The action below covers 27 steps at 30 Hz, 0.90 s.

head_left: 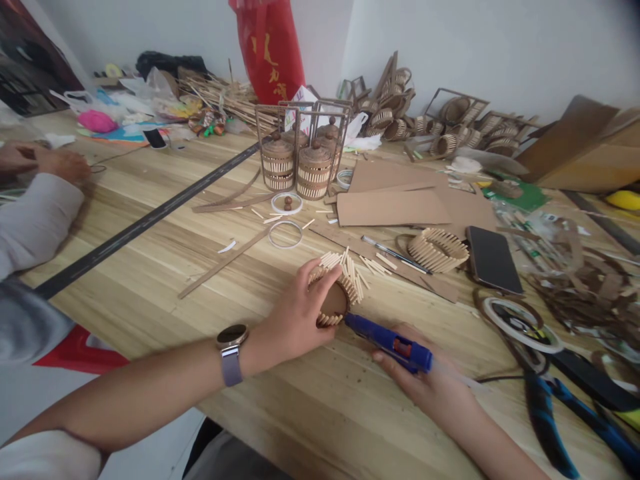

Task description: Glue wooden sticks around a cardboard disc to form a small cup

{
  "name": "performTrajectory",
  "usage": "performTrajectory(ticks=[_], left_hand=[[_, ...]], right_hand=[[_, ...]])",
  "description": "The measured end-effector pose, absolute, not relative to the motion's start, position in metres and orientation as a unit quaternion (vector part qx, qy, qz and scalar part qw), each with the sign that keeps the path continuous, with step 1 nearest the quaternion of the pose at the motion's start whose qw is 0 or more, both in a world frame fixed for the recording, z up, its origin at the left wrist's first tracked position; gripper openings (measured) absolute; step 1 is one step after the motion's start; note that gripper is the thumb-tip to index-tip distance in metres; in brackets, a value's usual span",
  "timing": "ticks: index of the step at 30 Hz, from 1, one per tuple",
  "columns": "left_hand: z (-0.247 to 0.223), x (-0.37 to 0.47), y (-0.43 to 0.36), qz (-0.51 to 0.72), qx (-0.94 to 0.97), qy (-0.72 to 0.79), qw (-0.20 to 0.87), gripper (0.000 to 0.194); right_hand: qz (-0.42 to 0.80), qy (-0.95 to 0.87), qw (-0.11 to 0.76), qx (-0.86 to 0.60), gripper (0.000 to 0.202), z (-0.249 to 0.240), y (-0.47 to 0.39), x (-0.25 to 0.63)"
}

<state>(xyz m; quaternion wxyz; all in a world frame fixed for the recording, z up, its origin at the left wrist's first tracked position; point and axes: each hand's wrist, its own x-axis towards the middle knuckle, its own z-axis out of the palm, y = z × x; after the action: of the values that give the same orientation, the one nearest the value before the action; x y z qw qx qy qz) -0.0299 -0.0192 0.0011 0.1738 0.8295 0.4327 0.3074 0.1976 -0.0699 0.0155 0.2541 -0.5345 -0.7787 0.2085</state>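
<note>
My left hand (297,310), with a watch on its wrist, grips the rim of a small round basket (334,301) made of brown card and short pale sticks. Held in my right hand (425,377) is a blue glue gun (390,341), its tip at the basket's lower right edge. Loose pale sticks (353,270) lie against the basket's far side. A ring of pale sticks (439,250) sits farther right, beside a dark phone (494,260). Between it and the basket lies a pen (395,253).
Lidded baskets in frames (314,167) stand at the back centre. Brown card sheets (393,208) lie right of them. Pliers (550,413) and tape rolls (523,325) are at the right. Another person's hands (63,165) rest at the far left, beyond a black strip (155,217).
</note>
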Motion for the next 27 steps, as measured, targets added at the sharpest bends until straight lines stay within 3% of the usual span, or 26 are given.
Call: performTrajectory(ticks=[6, 11, 14, 18, 23, 27], left_hand=[[0.002, -0.03, -0.019, 0.306, 0.831, 0.433, 0.167, 0.09], [0.003, -0.03, -0.019, 0.314, 0.828, 0.431, 0.175, 0.089], [0.003, -0.03, -0.019, 0.322, 0.822, 0.433, 0.182, 0.09], [0.002, -0.031, -0.018, 0.323, 0.818, 0.437, 0.187, 0.089], [0.002, -0.033, -0.015, 0.317, 0.816, 0.447, 0.184, 0.089], [0.001, -0.034, -0.014, 0.319, 0.813, 0.451, 0.182, 0.09]], right_hand=[[0.241, -0.69, 0.279, -0.622, 0.037, 0.023, -0.063, 0.232], [0.463, -0.639, 0.184, -0.586, 0.053, 0.031, -0.061, 0.262], [0.508, -0.604, 0.141, -0.597, 0.052, 0.032, -0.06, 0.271], [0.363, -0.679, 0.08, -0.633, 0.05, 0.036, -0.049, 0.278], [0.104, -0.749, 0.104, -0.646, 0.028, 0.046, -0.03, 0.258], [0.098, -0.762, 0.058, -0.638, 0.021, 0.049, -0.008, 0.209]])
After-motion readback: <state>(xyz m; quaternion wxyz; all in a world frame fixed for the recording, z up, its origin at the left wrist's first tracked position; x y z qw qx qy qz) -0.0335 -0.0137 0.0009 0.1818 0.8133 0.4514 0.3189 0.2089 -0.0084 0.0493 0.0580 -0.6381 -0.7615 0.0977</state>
